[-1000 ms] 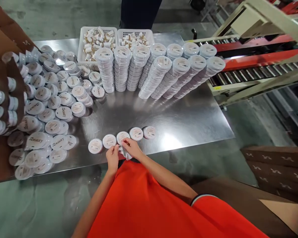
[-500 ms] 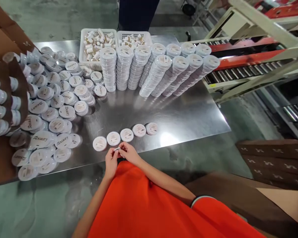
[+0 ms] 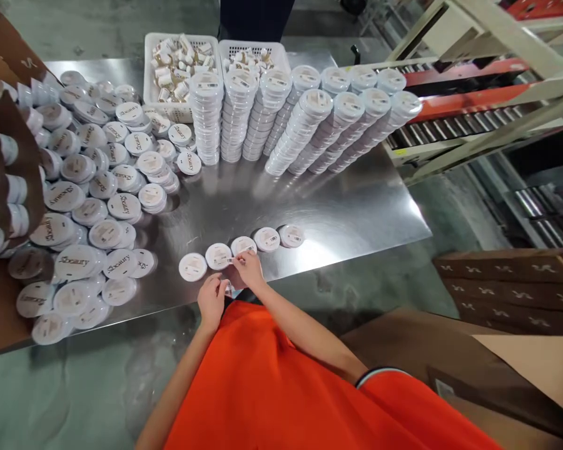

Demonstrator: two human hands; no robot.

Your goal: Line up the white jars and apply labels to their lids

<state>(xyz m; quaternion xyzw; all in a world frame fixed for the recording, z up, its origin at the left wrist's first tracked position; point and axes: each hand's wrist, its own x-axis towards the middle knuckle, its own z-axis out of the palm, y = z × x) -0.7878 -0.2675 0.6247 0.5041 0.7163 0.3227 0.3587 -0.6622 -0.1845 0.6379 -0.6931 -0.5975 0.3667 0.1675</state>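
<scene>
Several round white jars form a row along the near side of the metal table point(image 3: 244, 203). My right hand point(image 3: 249, 270) pinches a small white sticker point(image 3: 231, 260) at the right edge of the second jar from the left point(image 3: 217, 255). Its fingers partly cover the third jar point(image 3: 242, 245). Just below the row, by the table edge, my left hand point(image 3: 211, 302) is closed on a small strip of stickers point(image 3: 228, 288), mostly hidden by the fingers and close to my body. The leftmost jar point(image 3: 192, 267) lies above my left hand.
Tall stacks of jars point(image 3: 304, 131) stand at the back. Behind them are two white baskets point(image 3: 169, 111) of small bottles. Loose jars point(image 3: 94, 200) are heaped at left beside a brown carton point(image 3: 9, 300). A roller conveyor point(image 3: 464, 122) and a person's dark clothing point(image 3: 256, 19) are beyond.
My hands have parted. The right hand has moved up and right to the second jar with a sticker, while the left stays low with the strip. The view has shifted slightly.
</scene>
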